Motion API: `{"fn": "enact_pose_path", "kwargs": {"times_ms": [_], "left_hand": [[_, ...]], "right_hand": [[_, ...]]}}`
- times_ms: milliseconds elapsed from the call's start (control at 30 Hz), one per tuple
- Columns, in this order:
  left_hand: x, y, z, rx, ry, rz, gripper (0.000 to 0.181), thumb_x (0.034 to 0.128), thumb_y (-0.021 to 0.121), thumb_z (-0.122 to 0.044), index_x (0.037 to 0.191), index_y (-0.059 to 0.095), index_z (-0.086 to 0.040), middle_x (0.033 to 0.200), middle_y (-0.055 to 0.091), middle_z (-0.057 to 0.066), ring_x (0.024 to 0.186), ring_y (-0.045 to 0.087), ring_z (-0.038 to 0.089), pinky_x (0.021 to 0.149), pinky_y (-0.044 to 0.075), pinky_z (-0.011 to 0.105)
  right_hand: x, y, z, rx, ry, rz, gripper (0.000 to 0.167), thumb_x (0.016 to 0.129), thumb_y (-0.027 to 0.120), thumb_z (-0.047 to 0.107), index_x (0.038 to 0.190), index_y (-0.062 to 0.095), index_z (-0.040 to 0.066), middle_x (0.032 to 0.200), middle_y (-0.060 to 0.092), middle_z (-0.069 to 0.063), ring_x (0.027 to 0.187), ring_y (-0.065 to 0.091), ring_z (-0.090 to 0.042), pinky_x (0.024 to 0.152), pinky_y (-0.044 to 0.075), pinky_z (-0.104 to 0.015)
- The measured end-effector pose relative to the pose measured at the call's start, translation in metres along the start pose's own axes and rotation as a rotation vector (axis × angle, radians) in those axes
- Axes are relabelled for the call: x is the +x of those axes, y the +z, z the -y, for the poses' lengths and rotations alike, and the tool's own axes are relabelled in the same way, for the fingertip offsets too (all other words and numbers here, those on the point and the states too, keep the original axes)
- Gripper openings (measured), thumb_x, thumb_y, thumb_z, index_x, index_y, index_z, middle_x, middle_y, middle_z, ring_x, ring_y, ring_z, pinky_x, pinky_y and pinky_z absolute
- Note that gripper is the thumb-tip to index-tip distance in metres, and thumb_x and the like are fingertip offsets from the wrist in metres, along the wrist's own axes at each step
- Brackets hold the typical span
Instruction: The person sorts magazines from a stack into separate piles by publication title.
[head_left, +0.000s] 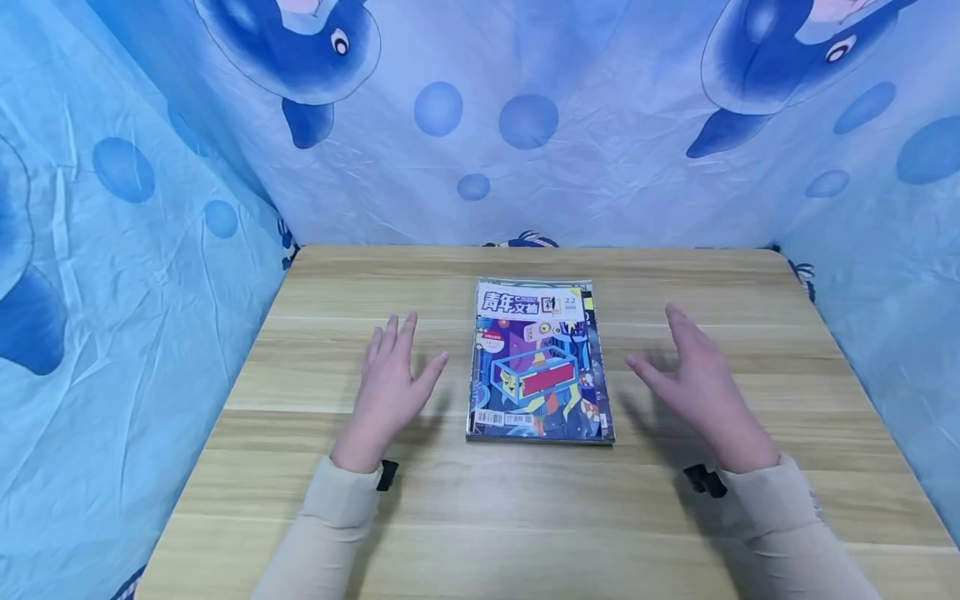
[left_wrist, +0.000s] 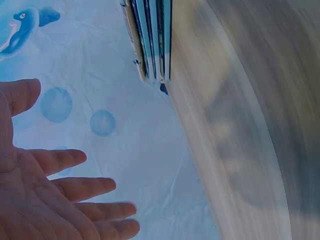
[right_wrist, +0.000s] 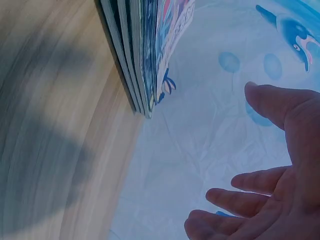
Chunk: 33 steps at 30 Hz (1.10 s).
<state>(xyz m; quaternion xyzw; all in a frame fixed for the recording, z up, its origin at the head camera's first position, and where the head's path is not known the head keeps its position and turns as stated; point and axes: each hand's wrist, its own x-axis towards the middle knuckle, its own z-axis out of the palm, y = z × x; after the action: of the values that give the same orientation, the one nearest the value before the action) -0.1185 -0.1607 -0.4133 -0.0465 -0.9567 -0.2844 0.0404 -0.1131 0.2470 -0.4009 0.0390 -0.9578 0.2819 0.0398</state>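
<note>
A stack of magazines [head_left: 536, 367] is lying flat around the middle of the wood-grained surface [head_left: 540, 525], between the person's two hands and apart from both. Its long axis is running away from the person toward the far edge, nearly square to that edge, with the short sides lying crosswise. The top magazine's Chinese title is sitting at the far end and reading upright for the person, while the barcode [head_left: 491, 417] is sitting at the near left corner. Edges of the magazines underneath are peeking out along the right side and the far end, and both wrist views are showing several spines or page edges layered together. The left hand [head_left: 388, 392] is hovering left of the stack, its fingers spreading and released, its thumb pointing toward the magazines. The right hand [head_left: 701, 387] is hovering on the other side, its fingers likewise released and holding nothing, its thumb pointing inward at the stack. A blue dolphin-print curtain [head_left: 375, 192] is hanging behind the surface and along its sides.
</note>
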Motion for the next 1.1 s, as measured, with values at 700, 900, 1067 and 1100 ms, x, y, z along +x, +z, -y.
{"fn": "enact_pose_path", "kwargs": {"times_ms": [700,900,1067,1100], "left_hand": [[0.01,0.018,-0.014,-0.282,-0.05,-0.044,0.06,0.1015,0.061,-0.04,0.141,0.052,0.004,0.127,0.058,0.023,0.103,0.06,0.035,0.085,0.052,0.047],[0.016,0.023,-0.016,-0.342,-0.079,-0.045,0.053,0.1004,0.065,-0.029,0.137,0.053,0.008,0.12,0.06,0.024,0.093,0.062,0.027,0.078,0.055,0.042],[0.021,0.03,-0.019,-0.404,-0.131,-0.017,0.051,0.0973,0.068,-0.021,0.136,0.054,0.008,0.113,0.061,0.02,0.089,0.064,0.026,0.073,0.057,0.039],[0.021,0.031,-0.02,-0.411,-0.14,-0.006,0.051,0.0969,0.068,-0.021,0.136,0.054,0.008,0.112,0.061,0.018,0.089,0.064,0.026,0.073,0.057,0.039]], "right_hand": [[0.009,0.015,0.009,0.172,0.027,0.011,0.077,0.096,0.074,0.032,0.152,0.037,-0.006,0.147,0.045,-0.032,0.124,0.051,-0.052,0.097,0.047,-0.06],[0.014,0.019,0.011,0.199,0.038,0.025,0.071,0.096,0.074,0.026,0.149,0.042,-0.008,0.144,0.048,-0.031,0.125,0.052,-0.049,0.098,0.047,-0.059],[0.016,0.025,0.014,0.248,0.09,0.077,0.068,0.096,0.073,0.027,0.149,0.044,-0.005,0.14,0.053,-0.028,0.121,0.057,-0.045,0.096,0.05,-0.055],[0.016,0.027,0.015,0.254,0.104,0.086,0.068,0.096,0.073,0.027,0.149,0.045,-0.005,0.139,0.054,-0.027,0.12,0.058,-0.044,0.095,0.05,-0.055]]}}
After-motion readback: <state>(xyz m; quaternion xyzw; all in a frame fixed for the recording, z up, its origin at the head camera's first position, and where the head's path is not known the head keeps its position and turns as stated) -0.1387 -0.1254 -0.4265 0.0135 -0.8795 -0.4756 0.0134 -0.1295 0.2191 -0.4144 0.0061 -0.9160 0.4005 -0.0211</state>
